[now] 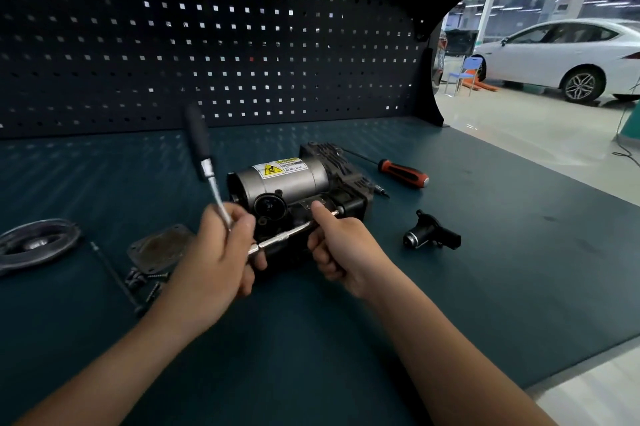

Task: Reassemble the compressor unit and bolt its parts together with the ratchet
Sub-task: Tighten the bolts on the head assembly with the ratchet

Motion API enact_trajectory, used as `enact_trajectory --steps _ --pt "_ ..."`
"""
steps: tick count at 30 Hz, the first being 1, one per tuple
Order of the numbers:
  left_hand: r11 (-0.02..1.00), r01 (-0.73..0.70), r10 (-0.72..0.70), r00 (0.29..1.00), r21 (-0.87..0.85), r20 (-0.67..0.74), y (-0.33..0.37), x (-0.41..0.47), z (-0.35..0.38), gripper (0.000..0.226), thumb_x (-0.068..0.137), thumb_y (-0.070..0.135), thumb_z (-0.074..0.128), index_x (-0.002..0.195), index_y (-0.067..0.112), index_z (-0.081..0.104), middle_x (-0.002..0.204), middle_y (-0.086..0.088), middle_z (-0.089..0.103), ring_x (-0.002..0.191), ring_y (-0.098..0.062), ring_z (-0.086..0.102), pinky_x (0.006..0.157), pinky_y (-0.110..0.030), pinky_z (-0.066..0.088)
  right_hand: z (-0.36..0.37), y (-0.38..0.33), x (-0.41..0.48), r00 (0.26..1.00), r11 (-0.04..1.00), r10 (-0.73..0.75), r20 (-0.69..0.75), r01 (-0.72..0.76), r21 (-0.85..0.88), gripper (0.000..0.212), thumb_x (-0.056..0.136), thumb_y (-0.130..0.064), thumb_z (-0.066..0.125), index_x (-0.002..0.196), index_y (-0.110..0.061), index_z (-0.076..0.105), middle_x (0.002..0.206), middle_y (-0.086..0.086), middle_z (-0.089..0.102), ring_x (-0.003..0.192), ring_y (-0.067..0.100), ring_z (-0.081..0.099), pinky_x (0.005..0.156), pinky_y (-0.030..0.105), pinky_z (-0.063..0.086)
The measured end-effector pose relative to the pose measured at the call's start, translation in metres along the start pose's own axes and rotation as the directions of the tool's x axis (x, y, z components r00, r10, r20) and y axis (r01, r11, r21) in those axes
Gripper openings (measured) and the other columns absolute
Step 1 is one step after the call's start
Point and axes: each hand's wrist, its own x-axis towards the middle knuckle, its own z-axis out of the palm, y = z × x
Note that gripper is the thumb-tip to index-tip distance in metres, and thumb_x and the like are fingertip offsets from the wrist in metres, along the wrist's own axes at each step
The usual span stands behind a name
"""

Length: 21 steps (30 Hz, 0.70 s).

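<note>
The compressor unit, a silver cylinder with a yellow warning label on a black body, lies in the middle of the teal bench. My left hand grips the ratchet near its head, and the black handle points up and away. A long extension bar runs from the ratchet head to the right along the compressor's front. My right hand holds that bar, thumb stretched toward its far end at the black body.
At the left lie a round metal cover, a flat plate, a thin rod and several dark screws. A red-handled screwdriver and a small black fitting lie right of the compressor. A pegboard stands behind.
</note>
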Motion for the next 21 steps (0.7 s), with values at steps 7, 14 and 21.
enact_trajectory --steps 7,14,21 --pt "0.78 -0.436 0.36 0.9 0.449 0.247 -0.01 -0.011 -0.006 0.012 0.089 0.04 0.042 0.085 0.029 0.042 0.07 0.006 0.054 0.063 -0.009 0.053 0.056 -0.018 0.039 0.006 0.002 0.0 0.998 0.998 -0.05 -0.047 0.052 0.037 0.042 0.095 -0.031 0.043 0.057 -0.013 0.043 0.032 -0.007 0.036 0.026 0.007 0.027 0.032 0.011 0.018" --pt "0.55 0.495 -0.561 0.815 -0.673 0.142 0.005 0.005 0.007 0.03 0.099 0.034 0.038 0.079 0.012 0.043 0.051 -0.01 0.061 0.026 -0.005 0.028 0.029 -0.009 0.022 0.006 0.0 -0.003 0.999 0.995 -0.035 0.01 0.033 0.099 0.043 0.098 -0.037 0.037 0.063 -0.013 0.046 0.033 -0.008 0.036 0.027 0.006 0.028 0.032 0.012 0.019" --pt "0.613 -0.586 0.53 0.803 0.53 0.274 -0.006 0.005 -0.014 0.007 0.09 0.03 0.042 0.089 0.024 0.045 0.065 0.01 0.055 0.054 -0.006 0.055 0.049 -0.015 0.039 0.003 0.001 -0.003 0.99 0.993 -0.095 -0.099 0.101 0.057 0.046 0.092 -0.044 0.05 0.059 -0.012 0.049 0.038 -0.004 0.041 0.034 0.009 0.036 0.04 0.012 0.029"
